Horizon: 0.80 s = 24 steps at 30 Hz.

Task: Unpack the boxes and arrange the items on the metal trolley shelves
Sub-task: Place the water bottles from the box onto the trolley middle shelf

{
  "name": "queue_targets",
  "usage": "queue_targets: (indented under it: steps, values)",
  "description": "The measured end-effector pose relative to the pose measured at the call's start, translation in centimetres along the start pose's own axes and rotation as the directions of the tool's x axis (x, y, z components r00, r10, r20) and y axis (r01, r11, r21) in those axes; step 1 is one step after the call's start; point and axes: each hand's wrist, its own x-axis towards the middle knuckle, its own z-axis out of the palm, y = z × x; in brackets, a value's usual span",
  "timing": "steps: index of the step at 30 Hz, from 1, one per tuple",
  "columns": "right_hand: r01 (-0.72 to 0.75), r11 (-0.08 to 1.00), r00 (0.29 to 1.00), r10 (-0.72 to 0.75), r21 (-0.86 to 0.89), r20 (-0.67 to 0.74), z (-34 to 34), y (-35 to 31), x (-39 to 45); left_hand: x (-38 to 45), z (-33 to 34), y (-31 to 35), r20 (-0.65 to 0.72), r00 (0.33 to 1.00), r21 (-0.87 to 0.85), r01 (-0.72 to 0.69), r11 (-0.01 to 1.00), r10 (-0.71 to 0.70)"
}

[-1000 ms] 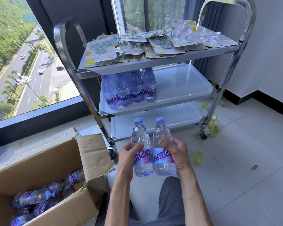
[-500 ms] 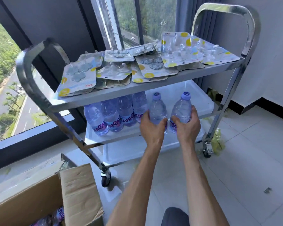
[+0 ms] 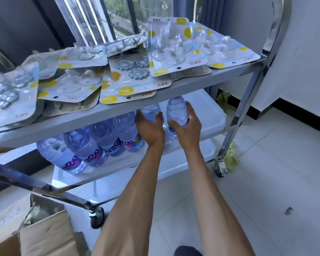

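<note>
Both my hands reach under the top shelf of the metal trolley (image 3: 235,111). My left hand (image 3: 151,127) grips one clear water bottle (image 3: 151,110) and my right hand (image 3: 186,124) grips another water bottle (image 3: 176,109). Both bottles stand upright over the middle shelf (image 3: 209,115), their caps hidden by the top shelf edge; whether their bases touch the shelf is hidden. A row of several bottles (image 3: 92,146) with pink labels stands just left of my left hand. Blister packs (image 3: 135,78) of clear hooks cover the top shelf.
An open cardboard box (image 3: 44,235) sits at the lower left on the tiled floor. The trolley's bottom shelf (image 3: 188,157) lies below. Yellow-green plastic scraps (image 3: 231,157) lie by the right caster. A window and dark frame stand behind the trolley.
My hands carried the two bottles from near my lap up to the trolley and further in over the middle shelf. The view moved closer to the trolley.
</note>
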Motion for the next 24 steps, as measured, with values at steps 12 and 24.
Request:
queue_targets:
  steps: [12,24]
  values:
    - [0.053,0.998,0.986,-0.055,0.017,0.155,0.0,-0.6,-0.4,-4.5,-3.1,-0.2,0.161,0.987,0.083,0.007,0.997,-0.02]
    - [-0.036,0.999,0.997,0.034,0.037,0.072,1.9,-0.4,-0.4,-3.9,-10.1,-2.7,-0.068,0.972,0.342,0.233,0.91,-0.224]
